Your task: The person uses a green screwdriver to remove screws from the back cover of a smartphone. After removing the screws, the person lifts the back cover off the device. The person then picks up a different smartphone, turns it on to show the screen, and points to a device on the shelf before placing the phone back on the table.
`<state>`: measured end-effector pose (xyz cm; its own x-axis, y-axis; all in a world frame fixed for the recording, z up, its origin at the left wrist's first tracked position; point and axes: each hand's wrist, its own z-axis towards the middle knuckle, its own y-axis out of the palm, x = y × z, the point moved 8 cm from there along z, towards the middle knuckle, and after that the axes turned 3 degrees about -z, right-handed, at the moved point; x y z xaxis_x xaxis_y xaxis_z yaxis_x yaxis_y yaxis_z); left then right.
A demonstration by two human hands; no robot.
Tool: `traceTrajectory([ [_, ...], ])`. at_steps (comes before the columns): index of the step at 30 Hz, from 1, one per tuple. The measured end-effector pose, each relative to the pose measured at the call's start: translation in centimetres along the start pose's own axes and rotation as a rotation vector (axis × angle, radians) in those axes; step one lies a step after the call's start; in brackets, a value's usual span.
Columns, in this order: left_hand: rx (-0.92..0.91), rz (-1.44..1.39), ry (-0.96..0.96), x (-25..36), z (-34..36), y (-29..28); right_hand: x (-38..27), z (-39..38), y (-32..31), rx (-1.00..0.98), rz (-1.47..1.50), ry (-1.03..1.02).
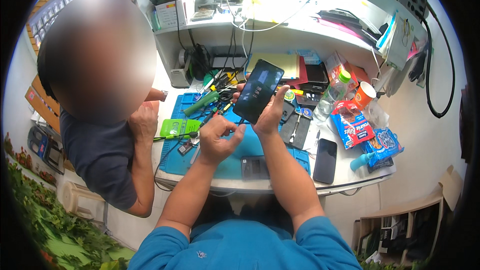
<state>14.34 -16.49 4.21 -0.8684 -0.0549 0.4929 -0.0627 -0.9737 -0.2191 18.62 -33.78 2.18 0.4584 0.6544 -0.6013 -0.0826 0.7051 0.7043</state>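
My right hand [271, 115] holds a black smartphone [258, 91] upright and tilted over the workbench, thumb along its right edge and fingertips showing at its left. Its dark screen is lit with a few light digits. Just below and left of the phone is my left hand [218, 139], its fingers curled in and its thumb pointing toward the phone; I see nothing in it. Beneath both hands lies a blue repair mat [229, 162]. A dark flat phone part or device [255, 168] rests on it near the front edge, partly behind my right forearm.
A person [102, 155] leans on the bench at left. Around the mat are a green box [177, 128], tangled cables, tools, and another smartphone [325, 161]. At right stand a bottle [332, 95], an orange paper cup [364, 95] and snack packs [352, 125]. A cluttered shelf [210, 26] runs behind.
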Motion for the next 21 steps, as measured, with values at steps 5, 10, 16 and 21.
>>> traceTrajectory([
  [5, -0.088, -0.089, 0.033, 0.9, -0.1, 0.8, -0.4, -0.3, 0.4, -0.040, 0.054, -0.021],
  [10, -0.086, -0.120, -0.063, 0.2, -0.6, 0.6, -0.5, -0.4, 0.5, -0.010, -0.063, -0.017],
  [16, -0.095, -0.106, -0.295, -1.6, 3.5, 0.3, -0.1, -0.2, 0.0, -0.024, -0.020, -0.043],
  [21, -0.121, 0.272, -0.252, -5.3, 14.2, -0.9, -0.5, -0.4, 0.4, -0.010, -0.053, -0.027],
])
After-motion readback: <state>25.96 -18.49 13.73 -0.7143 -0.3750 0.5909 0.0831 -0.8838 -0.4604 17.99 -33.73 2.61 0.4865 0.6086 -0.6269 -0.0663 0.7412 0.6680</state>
